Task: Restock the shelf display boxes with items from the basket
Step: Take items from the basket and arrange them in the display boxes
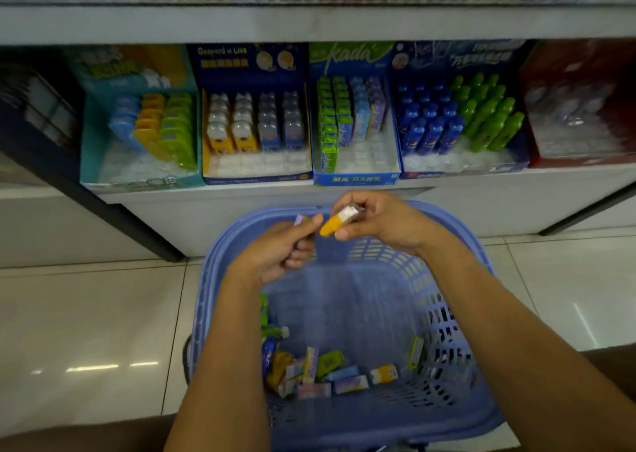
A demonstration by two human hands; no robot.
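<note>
Over the far rim of the blue plastic basket (447, 231), two bare hands meet. The right hand (378, 222) pinches a small orange and white pack (339, 220) between thumb and fingers. The left hand (278, 252) is just beside it, with its fingers curled round a small pale purple pack (300, 219). Only the tip of that pack pokes out. The two packs are close, but I cannot tell if they touch.

Down in the basket, at the near end, lies a heap of little packs and bottles (327, 372) in green, blue, yellow, pink and purple. One small green pack (416, 352) leans on the right wall. The basket stands on shiny pale floor tiles (86, 314).

Far behind it runs a white shelf (206, 193) with a row of card display boxes. From left to right come:
- a teal box (90, 148) with blue, orange and green packs
- a dark blue box (247, 69) with orange and blue packs that have clear tops
- a blue and green box (356, 179) with green, blue and purple packs
- a blue box (464, 56) with blue and green bottles
- a red box (585, 80) that is too blurry to make out

White tray slots show at the near end of the first four boxes.
</note>
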